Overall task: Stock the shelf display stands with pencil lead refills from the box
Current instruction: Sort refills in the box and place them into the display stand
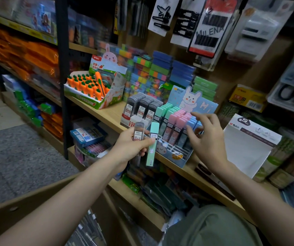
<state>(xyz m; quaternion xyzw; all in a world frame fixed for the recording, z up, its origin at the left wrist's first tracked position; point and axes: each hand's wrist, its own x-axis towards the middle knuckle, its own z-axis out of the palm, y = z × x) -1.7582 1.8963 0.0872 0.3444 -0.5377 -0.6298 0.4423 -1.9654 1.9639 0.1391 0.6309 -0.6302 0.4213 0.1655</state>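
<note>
Crowded stationery shelves of pale wood (pixel 107 114) are seen from above. Two refill cases, a clear grey lead tube (pixel 138 135) and a mint-green lead case (pixel 152 144), are gripped upright in the left hand (pixel 132 146). The right hand (pixel 208 139) is held open, fingers spread, over the blue rabbit-printed display stand (pixel 171 153) filled with pastel refills. A brown cardboard box (pixel 36 206) is seen below.

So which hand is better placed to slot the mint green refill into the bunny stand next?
Probably the right hand: it is empty, open, and already at the bunny stand. The left hand holds the mint green refill together with a grey refill, so it cannot easily free one.
</note>
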